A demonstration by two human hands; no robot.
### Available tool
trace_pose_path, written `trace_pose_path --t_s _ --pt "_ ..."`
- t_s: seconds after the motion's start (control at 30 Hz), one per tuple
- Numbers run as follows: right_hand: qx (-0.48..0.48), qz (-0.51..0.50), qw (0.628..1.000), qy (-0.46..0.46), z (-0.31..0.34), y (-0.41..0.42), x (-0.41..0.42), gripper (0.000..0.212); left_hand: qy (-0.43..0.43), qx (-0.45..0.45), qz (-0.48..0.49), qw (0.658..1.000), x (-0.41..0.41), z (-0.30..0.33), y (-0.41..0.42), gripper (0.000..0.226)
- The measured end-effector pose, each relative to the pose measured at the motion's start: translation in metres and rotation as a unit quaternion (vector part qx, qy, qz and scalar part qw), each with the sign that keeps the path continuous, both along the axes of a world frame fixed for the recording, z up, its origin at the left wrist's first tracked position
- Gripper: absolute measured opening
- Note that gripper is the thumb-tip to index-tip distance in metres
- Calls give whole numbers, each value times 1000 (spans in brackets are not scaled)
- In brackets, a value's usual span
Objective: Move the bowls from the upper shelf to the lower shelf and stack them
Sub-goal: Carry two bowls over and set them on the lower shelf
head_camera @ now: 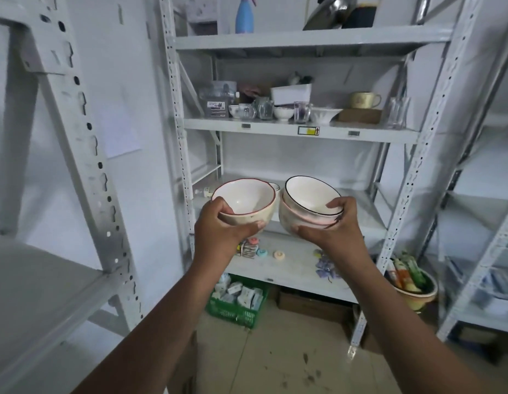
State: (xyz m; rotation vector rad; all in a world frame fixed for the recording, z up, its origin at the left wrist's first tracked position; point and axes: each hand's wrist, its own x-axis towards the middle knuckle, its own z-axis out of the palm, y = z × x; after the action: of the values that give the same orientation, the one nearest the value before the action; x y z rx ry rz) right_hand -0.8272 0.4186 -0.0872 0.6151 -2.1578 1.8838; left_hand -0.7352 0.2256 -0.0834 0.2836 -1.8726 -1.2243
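My left hand (218,226) grips a white bowl with a red rim (244,199), thumb inside the rim and fingers under the base. My right hand (329,223) holds a small stack of bowls: a black-rimmed bowl (306,194) sits tilted inside a pink-rimmed bowl (289,220). Both loads hover side by side in front of the shelf at waist height (369,214). The upper shelf (275,129) carries more white bowls (282,112) among glasses. The lower shelf (289,268) lies just below my hands.
Glass jars (264,109), a mug (363,100) on a cardboard box and a white tray crowd the upper shelf. Small coloured items (258,251) and a purple cloth (325,265) lie on the lower shelf. A green crate (235,305) and a tub stand on the floor. Rack uprights flank both sides.
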Motion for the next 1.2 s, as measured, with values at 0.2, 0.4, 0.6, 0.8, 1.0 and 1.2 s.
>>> trace_pose_path --t_s 0.2,0.4,0.6,0.8,1.0,1.2 --pt "3 -39 999 -1 -5 -20 -44 76 -8 15 -34 999 -56 -1 -26 54" --pt "6 -77 997 -7 -8 -42 -81 80 -5 28 -49 998 -106 3 -57 54" --pt "3 -95 995 -19 -15 -58 -119 80 2 30 -54 998 -158 1 -80 54" --pt "5 -107 994 -19 -18 -72 -175 79 4 15 -56 998 -218 1 -91 54" --pt "-4 -103 995 -15 -19 -78 -251 78 7 17 -43 999 -288 0 -96 55" --pt "-24 -84 996 -22 -20 -77 -331 82 15 7 -33 999 -359 2 -103 56"
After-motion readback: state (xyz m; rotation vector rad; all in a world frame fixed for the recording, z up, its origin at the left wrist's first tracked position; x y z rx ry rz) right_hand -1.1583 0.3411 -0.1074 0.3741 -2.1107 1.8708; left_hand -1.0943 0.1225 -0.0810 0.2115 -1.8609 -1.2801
